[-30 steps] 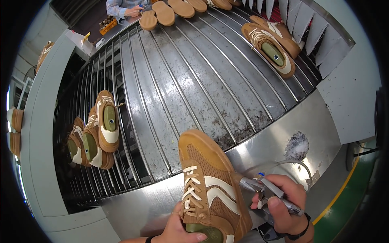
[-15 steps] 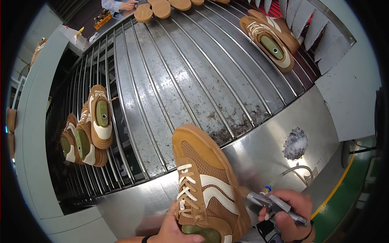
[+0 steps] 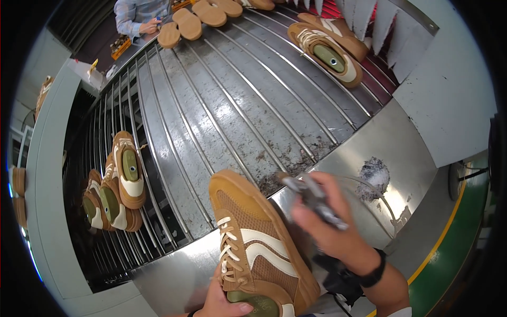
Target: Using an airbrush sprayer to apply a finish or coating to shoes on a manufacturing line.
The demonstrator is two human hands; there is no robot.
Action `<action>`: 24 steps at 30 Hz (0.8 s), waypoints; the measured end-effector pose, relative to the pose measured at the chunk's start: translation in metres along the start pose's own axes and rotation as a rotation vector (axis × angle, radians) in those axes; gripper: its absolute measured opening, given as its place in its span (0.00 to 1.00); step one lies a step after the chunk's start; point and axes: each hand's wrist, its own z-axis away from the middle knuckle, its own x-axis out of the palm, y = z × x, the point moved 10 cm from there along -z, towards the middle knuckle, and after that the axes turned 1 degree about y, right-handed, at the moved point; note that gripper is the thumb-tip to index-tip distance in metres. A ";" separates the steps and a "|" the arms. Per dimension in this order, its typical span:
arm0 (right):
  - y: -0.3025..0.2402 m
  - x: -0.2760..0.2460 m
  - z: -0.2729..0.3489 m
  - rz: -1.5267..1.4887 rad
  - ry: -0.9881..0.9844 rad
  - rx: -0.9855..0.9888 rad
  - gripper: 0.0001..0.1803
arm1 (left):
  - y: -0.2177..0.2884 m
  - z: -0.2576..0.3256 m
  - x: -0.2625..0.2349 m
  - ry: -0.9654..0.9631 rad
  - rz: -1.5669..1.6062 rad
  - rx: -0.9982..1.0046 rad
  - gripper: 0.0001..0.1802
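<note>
A brown sneaker (image 3: 247, 206) with cream stripes and laces tilts toe-up in front of me. My left hand (image 3: 219, 301) grips it at the heel end, thumb over the green shoe last (image 3: 264, 305) that fills its opening. To the right of the toe, my right hand (image 3: 335, 227) is wrapped round a silver hand tool (image 3: 312, 199) with a brownish, brush-like tip. Motion blurs the tool. Its tip is apart from the sneaker, over the front edge of the rails. A thin clear hose (image 3: 380, 198) runs behind that hand.
Metal rails (image 3: 211, 113) carry several sneakers (image 3: 129, 174) on the left and a pair (image 3: 330, 55) at the right by slitted flaps (image 3: 359, 18). Upturned soles (image 3: 187, 24) line the far edge, where another person's hand (image 3: 150, 25) works. Grey-white residue (image 3: 375, 177) marks the steel ledge.
My right hand has lifted the tool off the sneaker's side and moved it up and leftward, toward the toe. My left hand keeps hold of the sneaker. The whole view has shifted slightly.
</note>
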 end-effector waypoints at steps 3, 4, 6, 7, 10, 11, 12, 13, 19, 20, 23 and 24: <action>0.010 0.021 -0.014 0.049 -0.056 -0.045 0.27 | -0.007 0.003 -0.004 0.008 0.020 -0.044 0.52; 0.017 0.020 -0.015 0.049 -0.054 -0.043 0.27 | -0.009 0.004 -0.004 0.007 0.019 -0.047 0.52; 0.024 0.024 -0.013 0.118 -0.122 -0.076 0.28 | -0.007 0.002 -0.008 0.043 -0.009 -0.006 0.52; 0.025 0.023 -0.012 0.110 -0.121 -0.064 0.28 | -0.006 0.002 -0.006 0.045 -0.007 -0.011 0.52; 0.018 0.025 -0.013 0.099 -0.180 -0.036 0.29 | -0.001 -0.001 -0.003 0.018 -0.033 -0.024 0.53; 0.017 0.024 -0.013 0.095 -0.181 -0.033 0.29 | -0.001 0.000 -0.003 0.006 -0.042 -0.028 0.53; 0.020 0.025 -0.011 0.083 -0.227 0.000 0.30 | -0.001 0.000 -0.002 -0.011 -0.049 -0.030 0.52; 0.022 0.027 -0.010 0.071 -0.272 0.033 0.31 | -0.001 0.000 -0.001 -0.028 -0.056 -0.032 0.52; 0.036 0.021 0.001 0.037 -0.369 0.084 0.37 | -0.008 -0.002 0.005 -0.153 -0.088 -0.053 0.51; 0.036 0.019 0.003 0.037 -0.365 0.085 0.37 | -0.008 -0.001 0.006 -0.172 -0.096 -0.056 0.51; 0.026 0.021 0.012 0.103 -0.443 -0.018 0.42 | -0.007 0.005 0.003 -0.228 -0.122 -0.060 0.50; 0.028 0.016 0.017 0.106 -0.439 -0.018 0.42 | -0.009 0.005 0.005 -0.278 -0.133 -0.068 0.49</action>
